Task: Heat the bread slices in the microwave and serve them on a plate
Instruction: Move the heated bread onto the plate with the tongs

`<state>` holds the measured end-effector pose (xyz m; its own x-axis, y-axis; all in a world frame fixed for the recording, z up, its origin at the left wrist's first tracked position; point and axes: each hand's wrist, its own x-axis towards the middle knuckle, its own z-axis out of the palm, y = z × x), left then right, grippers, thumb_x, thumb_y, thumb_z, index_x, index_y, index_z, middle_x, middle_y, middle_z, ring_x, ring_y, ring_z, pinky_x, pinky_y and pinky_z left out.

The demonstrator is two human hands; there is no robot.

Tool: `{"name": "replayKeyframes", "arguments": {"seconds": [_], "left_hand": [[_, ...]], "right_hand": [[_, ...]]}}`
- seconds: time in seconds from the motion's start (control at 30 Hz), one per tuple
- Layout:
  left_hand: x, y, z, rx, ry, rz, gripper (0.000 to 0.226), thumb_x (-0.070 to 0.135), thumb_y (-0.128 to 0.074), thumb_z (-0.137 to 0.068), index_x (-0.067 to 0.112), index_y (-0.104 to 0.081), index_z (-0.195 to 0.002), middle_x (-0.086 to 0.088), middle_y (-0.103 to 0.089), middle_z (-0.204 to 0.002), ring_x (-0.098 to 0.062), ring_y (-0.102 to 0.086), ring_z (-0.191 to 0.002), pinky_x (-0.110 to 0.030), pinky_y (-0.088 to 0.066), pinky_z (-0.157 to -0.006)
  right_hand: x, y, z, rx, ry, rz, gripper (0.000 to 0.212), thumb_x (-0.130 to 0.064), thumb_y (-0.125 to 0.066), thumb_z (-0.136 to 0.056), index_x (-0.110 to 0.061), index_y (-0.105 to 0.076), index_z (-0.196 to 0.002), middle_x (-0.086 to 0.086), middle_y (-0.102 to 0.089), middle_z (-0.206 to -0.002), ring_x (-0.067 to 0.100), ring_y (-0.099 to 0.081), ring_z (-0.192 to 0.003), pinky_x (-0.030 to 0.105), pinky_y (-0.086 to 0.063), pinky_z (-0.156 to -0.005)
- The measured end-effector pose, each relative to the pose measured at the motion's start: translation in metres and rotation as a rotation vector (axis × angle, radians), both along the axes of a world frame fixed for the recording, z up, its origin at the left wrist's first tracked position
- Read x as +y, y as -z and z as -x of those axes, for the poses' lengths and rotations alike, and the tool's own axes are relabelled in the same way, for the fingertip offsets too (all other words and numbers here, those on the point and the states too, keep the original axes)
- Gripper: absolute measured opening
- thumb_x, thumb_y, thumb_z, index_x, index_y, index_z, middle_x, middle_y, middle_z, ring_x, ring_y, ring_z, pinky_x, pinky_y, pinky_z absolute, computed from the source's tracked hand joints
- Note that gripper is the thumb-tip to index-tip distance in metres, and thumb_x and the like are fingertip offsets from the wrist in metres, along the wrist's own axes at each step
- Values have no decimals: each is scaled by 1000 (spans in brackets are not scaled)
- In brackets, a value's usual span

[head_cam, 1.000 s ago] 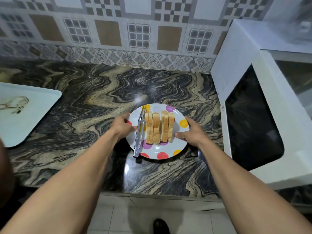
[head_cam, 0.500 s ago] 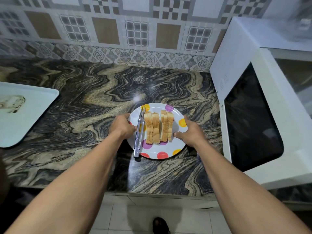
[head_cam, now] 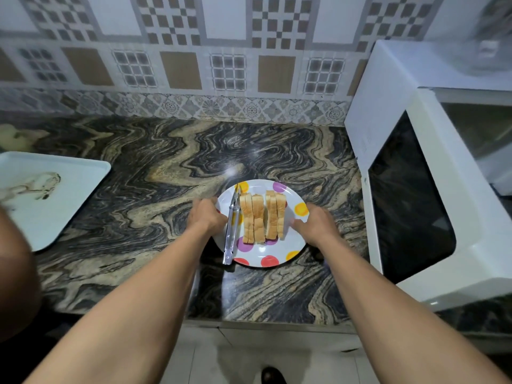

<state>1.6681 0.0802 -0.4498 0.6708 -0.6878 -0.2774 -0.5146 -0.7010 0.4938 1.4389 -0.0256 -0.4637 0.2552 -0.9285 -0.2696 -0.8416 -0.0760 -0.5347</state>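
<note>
1. Dark swirled stone countertop point(head_cam: 155, 189) mid-frame, with a patterned tile wall point(head_cam: 194, 65) across the top.
2. Spotted plate point(head_cam: 257, 184) sits at centre, carrying bread slices point(head_cam: 260, 217) and tongs point(head_cam: 231, 234).
3. Left hand point(head_cam: 206, 217) and right hand point(head_cam: 318, 225) each grasp the plate rim on opposite sides.
4. Microwave point(head_cam: 415, 189) at right, pale tray point(head_cam: 50, 195) at left.

I log one dotted plate point(head_cam: 257, 185) on the dark marbled counter point(head_cam: 166, 176). On it stand bread slices point(head_cam: 261, 217) on edge in two close groups, with metal tongs point(head_cam: 231, 228) lying just left of them, handle end overhanging the near rim. The left hand point(head_cam: 206, 214) grips the plate's left rim and touches the tongs. The right hand point(head_cam: 315, 225) grips the right rim. To the right I see a white microwave point(head_cam: 443, 217), door swung open. At far left lies a white tray point(head_cam: 69, 195). Behind is a patterned tile wall point(head_cam: 221, 65).
</note>
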Motion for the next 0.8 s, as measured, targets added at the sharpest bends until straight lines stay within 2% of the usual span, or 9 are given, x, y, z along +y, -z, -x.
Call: {"name": "replayKeyframes", "arguments": {"seconds": [0.07, 0.13, 0.17, 0.23, 0.33, 0.47, 0.53, 0.67, 0.8], "left_hand": [[1, -2, -4, -12, 2, 4, 14, 12, -58, -81, 25, -61, -85, -18, -54, -132, -38, -56, -116, -37, -46, -94], [1, -7, -8, -71, 12, 37, 30, 17, -57, -85, 25, -66, -113, -20, -53, -136, -39, -51, -124, -41, -44, -102], [1, -13, -8, -122, 19, 65, 41, 20, -57, -89, 24, -61, -129, -20, -51, -137, -39, -48, -127, -43, -42, -105], [-2, -33, -2, -217, 31, 154, 51, 22, -56, -93, 23, -51, -143, -17, -50, -139, -37, -45, -129, -45, -40, -107], [-10, -68, 17, -319, 106, 305, 47, 27, -55, -96, 26, -51, -142, -13, -53, -133, -33, -46, -125, -44, -38, -103], [-29, -108, 52, -332, 260, 491, 39, 36, -48, -101, 26, -53, -138, -10, -57, -128, -30, -50, -120, -44, -39, -101], [-38, -127, 73, -336, 358, 575, 39, 39, -46, -103, 26, -54, -138, -10, -59, -127, -30, -52, -118, -46, -41, -100], [-55, -154, 108, -336, 570, 701, 39, 42, -41, -104, 27, -55, -137, -12, -62, -123, -33, -58, -113, -47, -47, -96], [-66, -174, 143, -330, 784, 751, 43, 40, -36, -106, 22, -52, -143, -15, -60, -132, -38, -56, -117, -48, -48, -94]], "right_hand": [[5, -12, 0, 27, 38, -7, 30, -30, -65, -92, -14, -63, -117, 13, -65, -118, 34, -61, -105, 35, -48, -75], [13, -27, 1, 54, 91, -8, 26, -18, -60, -91, -12, -61, -116, 14, -64, -120, 35, -60, -108, 34, -47, -78], [17, -35, 2, 70, 108, 4, 26, -14, -58, -89, -11, -60, -115, 15, -63, -120, 35, -60, -108, 33, -46, -77], [28, -54, 2, 106, 122, 47, 29, -11, -59, -86, -8, -58, -115, 17, -61, -120, 35, -60, -109, 33, -44, -75], [50, -88, 4, 112, 159, 124, 37, -13, -59, -86, -8, -56, -123, 17, -56, -126, 37, -57, -115, 37, -47, -83], [82, -141, 15, 115, 177, 279, 44, -17, -59, -85, -8, -52, -127, 16, -49, -134, 38, -52, -123, 42, -46, -98], [97, -170, 23, 132, 191, 367, 47, -18, -60, -88, -7, -49, -132, 16, -48, -134, 37, -51, -124, 40, -44, -97], [120, -219, 44, 186, 254, 585, 48, -17, -62, -89, -8, -46, -133, 13, -48, -130, 35, -51, -117, 37, -38, -78], [131, -245, 69, 261, 298, 721, 55, -12, -62, -87, -7, -41, -138, 14, -45, -134, 34, -46, -121, 39, -44, -85]]}}
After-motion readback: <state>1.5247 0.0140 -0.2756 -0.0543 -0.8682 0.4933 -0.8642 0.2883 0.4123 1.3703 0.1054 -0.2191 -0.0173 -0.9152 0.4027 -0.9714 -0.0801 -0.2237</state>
